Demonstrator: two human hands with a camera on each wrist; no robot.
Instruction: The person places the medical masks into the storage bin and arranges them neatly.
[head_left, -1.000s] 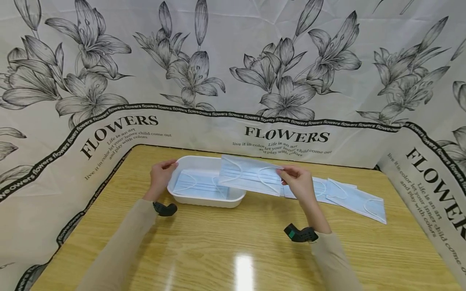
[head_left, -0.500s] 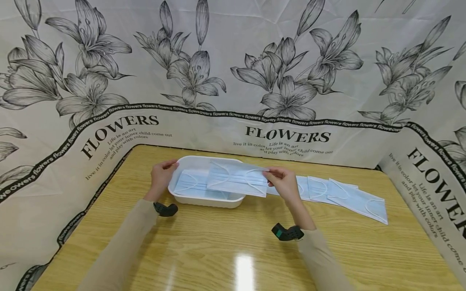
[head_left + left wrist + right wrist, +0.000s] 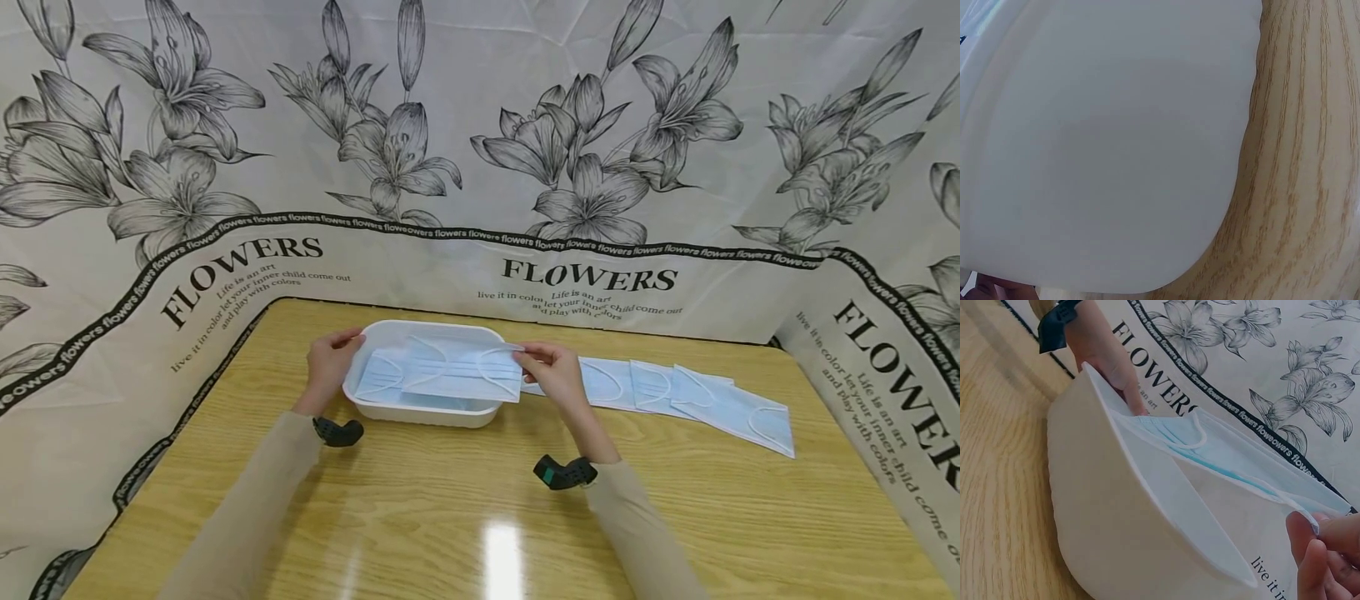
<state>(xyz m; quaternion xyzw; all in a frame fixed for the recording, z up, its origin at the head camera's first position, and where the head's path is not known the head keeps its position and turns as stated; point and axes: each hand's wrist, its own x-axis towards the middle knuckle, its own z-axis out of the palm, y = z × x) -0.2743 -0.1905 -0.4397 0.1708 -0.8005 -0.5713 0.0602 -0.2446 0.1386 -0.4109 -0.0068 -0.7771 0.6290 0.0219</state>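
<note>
Glossy wood-grain surface is stretching out nearest the viewer, with both sleeved forearms reaching across it. Further in, the right hand is pinching the right edge of a blue face mask between thumb and fingertips, holding it just over the white tray. The left hand is gripping the tray's left rim, fingers curled over the edge. Another mask is lying inside the tray beneath the held one. To the right, a row of overlapping masks is lying flat on the surface. Behind everything, a cream backdrop printed with lilies and "FLOWERS" is wrapping around the far edges.
</note>
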